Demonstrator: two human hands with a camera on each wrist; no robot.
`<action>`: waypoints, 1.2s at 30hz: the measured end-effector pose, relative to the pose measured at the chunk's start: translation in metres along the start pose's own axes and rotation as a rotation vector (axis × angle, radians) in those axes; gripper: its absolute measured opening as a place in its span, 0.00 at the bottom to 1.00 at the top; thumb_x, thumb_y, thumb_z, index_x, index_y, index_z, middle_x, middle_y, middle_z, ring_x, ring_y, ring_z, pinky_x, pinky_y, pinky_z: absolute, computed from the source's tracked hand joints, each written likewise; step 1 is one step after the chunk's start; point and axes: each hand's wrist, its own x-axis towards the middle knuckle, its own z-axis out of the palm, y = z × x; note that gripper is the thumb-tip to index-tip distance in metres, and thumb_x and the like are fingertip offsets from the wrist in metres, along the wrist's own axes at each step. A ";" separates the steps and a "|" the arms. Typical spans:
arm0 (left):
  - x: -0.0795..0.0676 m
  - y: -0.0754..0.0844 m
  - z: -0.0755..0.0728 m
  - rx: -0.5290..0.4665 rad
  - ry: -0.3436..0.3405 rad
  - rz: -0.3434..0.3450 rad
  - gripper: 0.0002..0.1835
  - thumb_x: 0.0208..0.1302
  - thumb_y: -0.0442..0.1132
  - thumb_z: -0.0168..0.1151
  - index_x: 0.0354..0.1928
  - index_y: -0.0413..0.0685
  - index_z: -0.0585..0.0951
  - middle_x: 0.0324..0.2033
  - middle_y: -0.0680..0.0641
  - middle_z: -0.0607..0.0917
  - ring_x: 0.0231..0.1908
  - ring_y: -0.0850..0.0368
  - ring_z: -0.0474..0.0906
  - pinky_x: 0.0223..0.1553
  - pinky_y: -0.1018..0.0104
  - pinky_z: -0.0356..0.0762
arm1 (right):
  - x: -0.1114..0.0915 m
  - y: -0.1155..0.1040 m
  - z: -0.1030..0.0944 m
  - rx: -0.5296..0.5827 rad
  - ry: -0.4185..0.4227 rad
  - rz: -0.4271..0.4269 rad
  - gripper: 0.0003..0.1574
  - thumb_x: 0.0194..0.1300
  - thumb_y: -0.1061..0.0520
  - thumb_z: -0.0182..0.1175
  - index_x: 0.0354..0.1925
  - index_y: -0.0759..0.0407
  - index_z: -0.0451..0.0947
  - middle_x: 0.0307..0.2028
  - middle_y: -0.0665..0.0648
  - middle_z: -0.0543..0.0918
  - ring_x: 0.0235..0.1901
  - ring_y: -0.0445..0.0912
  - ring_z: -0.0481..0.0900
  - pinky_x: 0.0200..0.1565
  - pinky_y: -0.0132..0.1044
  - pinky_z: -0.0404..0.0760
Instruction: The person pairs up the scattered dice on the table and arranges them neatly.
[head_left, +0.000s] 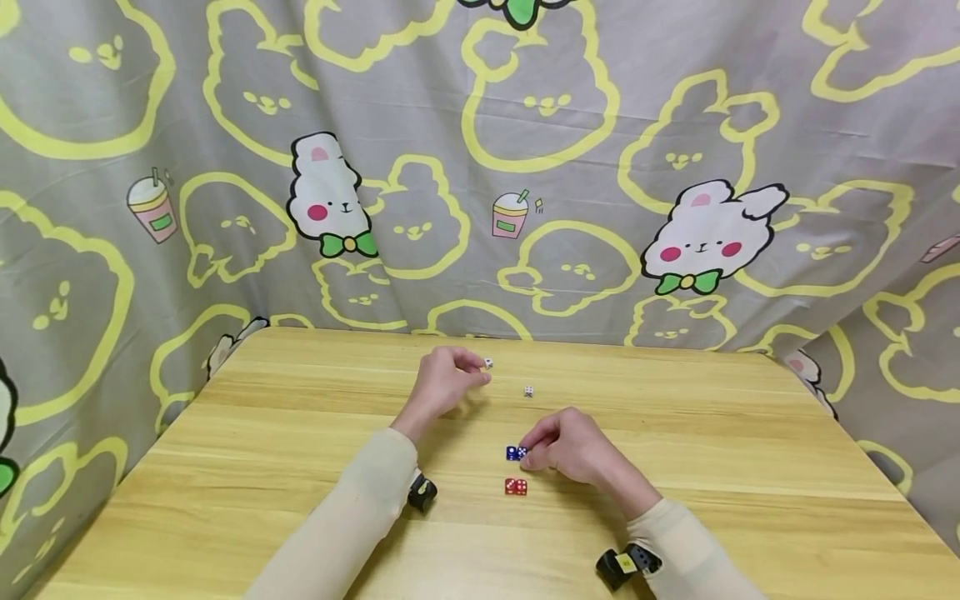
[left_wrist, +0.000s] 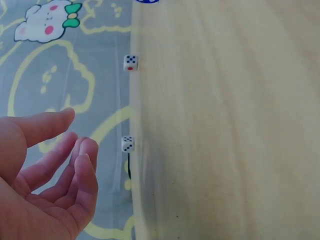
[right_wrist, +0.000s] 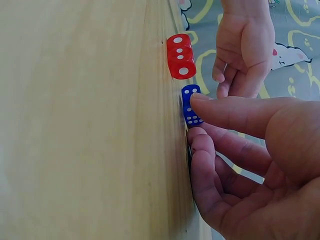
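At the back of the table my left hand (head_left: 444, 379) is beside a white die (head_left: 489, 363). In the left wrist view its thumb and fingers (left_wrist: 86, 185) are loosely bent and apart, holding nothing. A second white die (head_left: 528, 392) lies nearer and to the right. My right hand (head_left: 573, 446) pinches the right one of two blue dice (head_left: 512, 453), which sit side by side on the table. Its thumb (right_wrist: 225, 111) partly covers the blue dice in the right wrist view. Closer to me, two red dice (head_left: 516, 487) stand side by side.
The dice are on a light wooden table (head_left: 247, 467). A grey curtain (head_left: 420, 108) with yellow cartoon outlines hangs behind the table and along its sides. Black wrist cameras (head_left: 422, 493) are strapped at both sleeves.
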 end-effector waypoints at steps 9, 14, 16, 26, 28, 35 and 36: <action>0.018 0.002 0.005 -0.038 0.018 -0.050 0.12 0.64 0.39 0.77 0.48 0.45 0.90 0.42 0.47 0.91 0.42 0.53 0.85 0.49 0.60 0.82 | 0.000 0.002 -0.001 0.001 -0.002 -0.005 0.08 0.55 0.60 0.81 0.34 0.54 0.91 0.29 0.50 0.89 0.29 0.44 0.77 0.30 0.34 0.73; 0.027 -0.002 0.009 -0.045 0.041 -0.094 0.14 0.62 0.39 0.78 0.49 0.45 0.90 0.46 0.46 0.92 0.46 0.51 0.86 0.54 0.56 0.83 | 0.000 0.002 -0.001 0.006 -0.009 -0.012 0.08 0.55 0.60 0.81 0.34 0.54 0.91 0.30 0.50 0.89 0.29 0.44 0.77 0.31 0.34 0.74; 0.030 -0.003 0.011 -0.046 0.052 -0.117 0.15 0.61 0.39 0.79 0.49 0.45 0.90 0.47 0.46 0.92 0.47 0.50 0.87 0.56 0.55 0.82 | 0.000 0.002 0.000 0.007 -0.010 -0.013 0.08 0.55 0.59 0.81 0.33 0.54 0.91 0.30 0.50 0.89 0.29 0.44 0.78 0.31 0.34 0.74; 0.044 -0.010 0.020 -0.062 0.081 -0.200 0.13 0.59 0.37 0.80 0.46 0.45 0.91 0.49 0.45 0.91 0.39 0.55 0.84 0.42 0.64 0.79 | 0.000 0.001 0.000 0.005 -0.008 -0.010 0.08 0.55 0.60 0.81 0.33 0.54 0.91 0.30 0.50 0.89 0.29 0.44 0.77 0.31 0.34 0.73; 0.046 -0.011 0.023 -0.068 0.085 -0.214 0.12 0.58 0.36 0.80 0.44 0.45 0.91 0.48 0.44 0.91 0.37 0.55 0.84 0.42 0.63 0.80 | 0.000 0.001 0.000 0.006 -0.009 -0.012 0.08 0.54 0.60 0.81 0.33 0.54 0.91 0.30 0.50 0.89 0.29 0.44 0.77 0.30 0.34 0.73; 0.050 -0.010 0.031 -0.021 0.123 -0.225 0.11 0.55 0.35 0.81 0.41 0.45 0.91 0.49 0.42 0.91 0.50 0.45 0.85 0.61 0.53 0.81 | 0.000 -0.001 0.000 0.011 -0.006 0.006 0.08 0.55 0.60 0.81 0.33 0.53 0.91 0.30 0.50 0.88 0.29 0.44 0.78 0.31 0.34 0.74; 0.050 -0.009 0.032 -0.014 0.124 -0.225 0.12 0.55 0.35 0.81 0.42 0.45 0.91 0.50 0.42 0.91 0.53 0.43 0.84 0.63 0.52 0.80 | 0.000 -0.001 0.000 0.011 -0.004 0.010 0.08 0.55 0.60 0.81 0.33 0.53 0.91 0.30 0.50 0.88 0.29 0.44 0.78 0.31 0.34 0.74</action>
